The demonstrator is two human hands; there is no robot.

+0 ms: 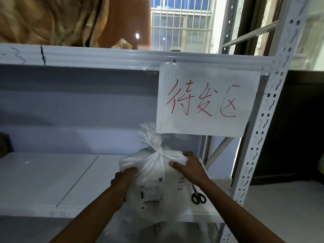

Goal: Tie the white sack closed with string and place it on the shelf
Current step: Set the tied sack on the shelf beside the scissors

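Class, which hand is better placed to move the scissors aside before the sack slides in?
Probably the right: the right hand grips the sack nearer the scissors; the left hand grips its far side.

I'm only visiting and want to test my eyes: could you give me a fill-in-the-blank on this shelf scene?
The neck of the white sack is ___ shut.
Right of it on the shelf lie black-handled ___.
The paper sign has writing in ___ ink.
The left hand and right hand both grip the ___.
Missing: tied; scissors; red; sack.
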